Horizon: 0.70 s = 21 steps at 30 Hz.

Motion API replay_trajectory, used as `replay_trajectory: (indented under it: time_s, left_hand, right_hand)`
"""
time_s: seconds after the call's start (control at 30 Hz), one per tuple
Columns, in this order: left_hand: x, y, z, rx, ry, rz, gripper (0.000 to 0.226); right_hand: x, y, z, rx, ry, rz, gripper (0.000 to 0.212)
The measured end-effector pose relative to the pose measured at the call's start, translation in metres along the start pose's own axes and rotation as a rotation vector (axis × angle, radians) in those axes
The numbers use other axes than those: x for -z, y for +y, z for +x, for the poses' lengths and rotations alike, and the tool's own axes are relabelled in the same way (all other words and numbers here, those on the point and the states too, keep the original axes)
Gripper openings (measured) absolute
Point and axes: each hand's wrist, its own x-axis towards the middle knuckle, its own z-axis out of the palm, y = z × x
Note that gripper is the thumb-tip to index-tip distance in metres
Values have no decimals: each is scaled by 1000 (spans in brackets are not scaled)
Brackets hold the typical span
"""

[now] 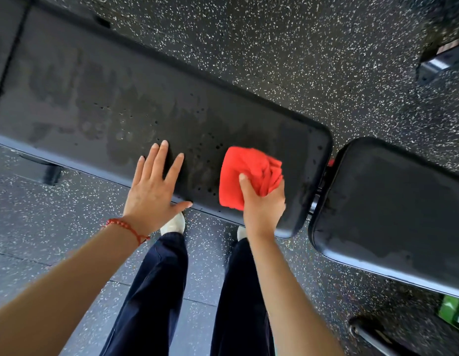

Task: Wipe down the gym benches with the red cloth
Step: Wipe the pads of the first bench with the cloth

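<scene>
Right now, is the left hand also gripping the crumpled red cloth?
No: the left hand lies flat and open on the long black padded bench, while only the right hand grips the red cloth.

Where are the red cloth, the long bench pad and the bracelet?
red cloth (pixel 238 170): head view, flat left fold.
long bench pad (pixel 120 98): head view, bare damp top.
bracelet (pixel 125 227): head view, beads at left wrist.

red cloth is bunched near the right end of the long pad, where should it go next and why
Probably sweep the red cloth, gripped by the right hand, leftward along the long bench pad: droplets and smeared wet patches remain there. The left hand would need lifting first.
</scene>
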Motion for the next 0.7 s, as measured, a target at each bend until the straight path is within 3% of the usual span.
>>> replay_trajectory:
  time_s: [0.13, 0.57, 0.7]
  left_hand:
    - [0, 0, 0, 4, 4, -13, 103]
    - [-1, -1, 1, -3, 19, -13, 101]
    - [-2, -1, 0, -7, 33, -22, 102]
  right_hand:
    - [-2, 18, -29, -27, -6, 45, 35]
    - [-40, -65, 58, 80, 97, 74, 42]
    - [-39, -54, 43, 117, 84, 38, 43]
